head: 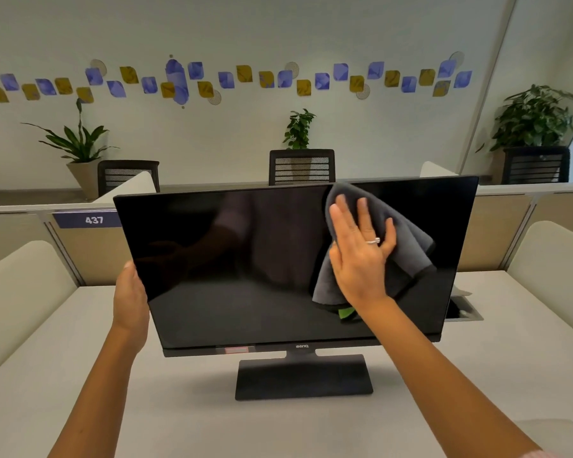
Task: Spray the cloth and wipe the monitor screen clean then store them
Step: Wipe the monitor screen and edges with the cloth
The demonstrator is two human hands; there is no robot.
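Observation:
A black monitor [232,259] stands on its flat base [303,378] in the middle of the desk, its dark screen tilted back. A grey cloth [407,239] with a small green tag lies spread on the upper right part of the screen. My right hand [361,252] presses flat on the cloth with straight fingers. At the monitor's left edge, my left hand [129,299] grips the frame, fingers hidden behind it. No spray bottle is in view.
The pale desk [113,391] has padded dividers left [24,292] and right [549,259]. A cable hatch [462,312] sits behind the monitor's right side. Beyond the partition stand office chairs [301,166] and potted plants [80,143].

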